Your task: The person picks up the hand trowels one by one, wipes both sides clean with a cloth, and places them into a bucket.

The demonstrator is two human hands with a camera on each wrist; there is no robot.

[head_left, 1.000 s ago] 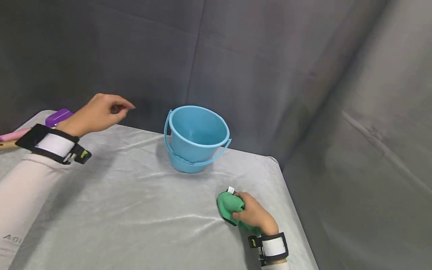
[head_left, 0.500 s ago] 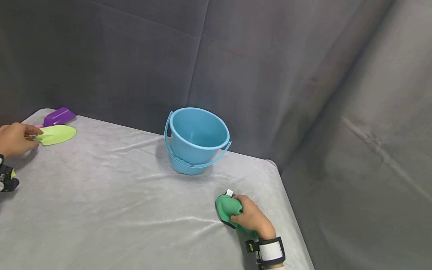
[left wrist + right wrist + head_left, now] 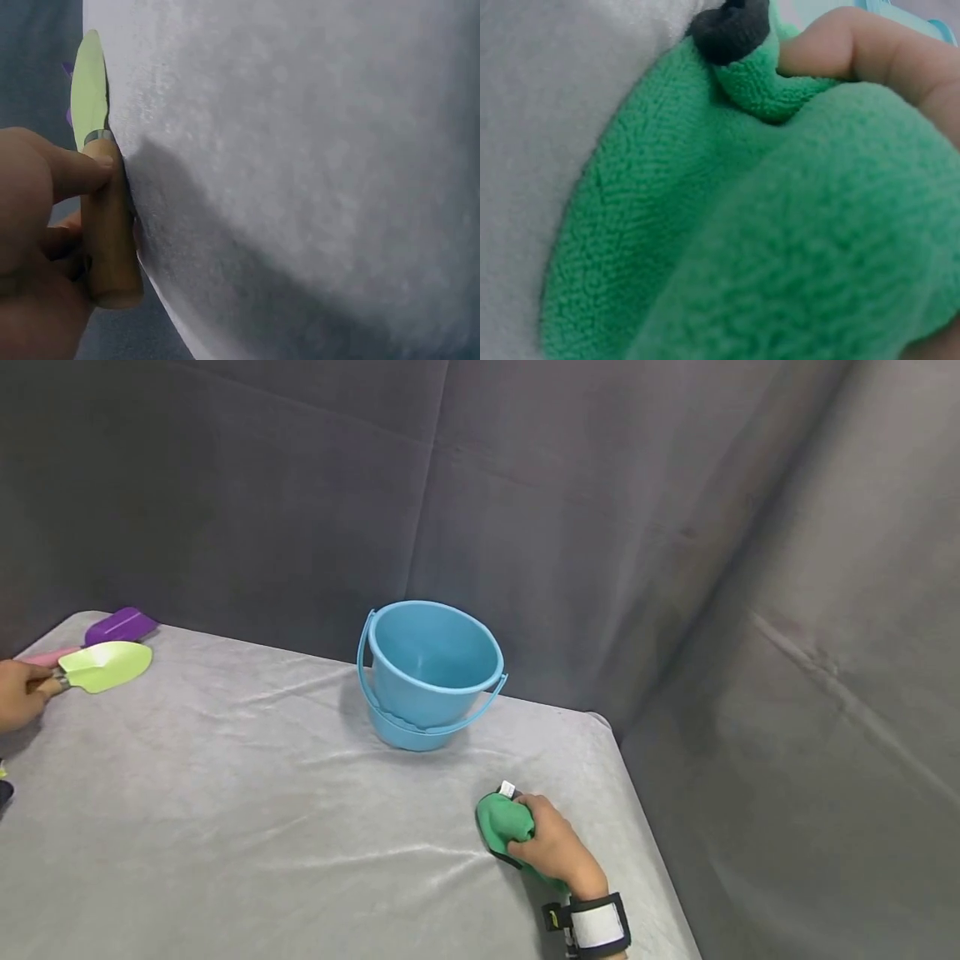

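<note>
Grey-draped table [image 3: 262,827]: left hand [image 3: 17,693] gripping green trowel [image 3: 105,665], right hand [image 3: 555,847] clutching green cloth [image 3: 501,820].

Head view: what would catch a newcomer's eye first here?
The blue bucket stands upright at the table's far middle. Near the front right corner, the right hand grips a bunched green cloth. At the far left edge, the left hand holds the wooden handle of a lime-green trowel.
</note>
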